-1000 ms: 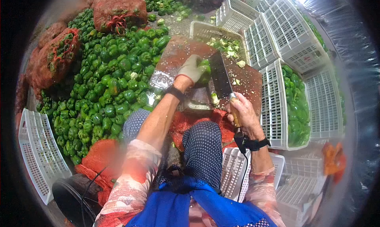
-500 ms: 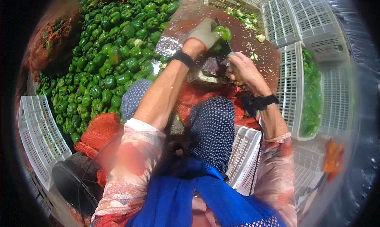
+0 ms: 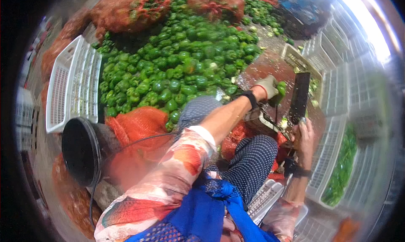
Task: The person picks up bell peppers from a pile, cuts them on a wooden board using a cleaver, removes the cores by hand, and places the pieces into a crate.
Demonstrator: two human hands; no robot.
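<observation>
My left hand point(image 3: 265, 87), in a light glove, is closed around a green bell pepper point(image 3: 279, 92) over the brown board point(image 3: 255, 71). In my bare right hand point(image 3: 304, 135) is a cleaver point(image 3: 300, 92) with a broad dark blade, its handle mostly covered by my fingers. The blade stands to the right of the pepper, apart from it. A pale scrap point(image 3: 283, 123) shows between my hands, close to the blade's lower end. Small pale seeds and bits dot the board.
A large heap of green peppers point(image 3: 168, 82) spreads ahead and left. Red mesh sacks point(image 3: 133, 14) lie behind it. White crates stand at left point(image 3: 69, 90) and right point(image 3: 329, 157), the right one holding peppers. A black bucket point(image 3: 78, 151) lies tipped at left.
The cleaver has come away from the pepper and moved right, its blade now showing broadside. The pepper stays in my left hand. The whole view has swung, shifting the scene.
</observation>
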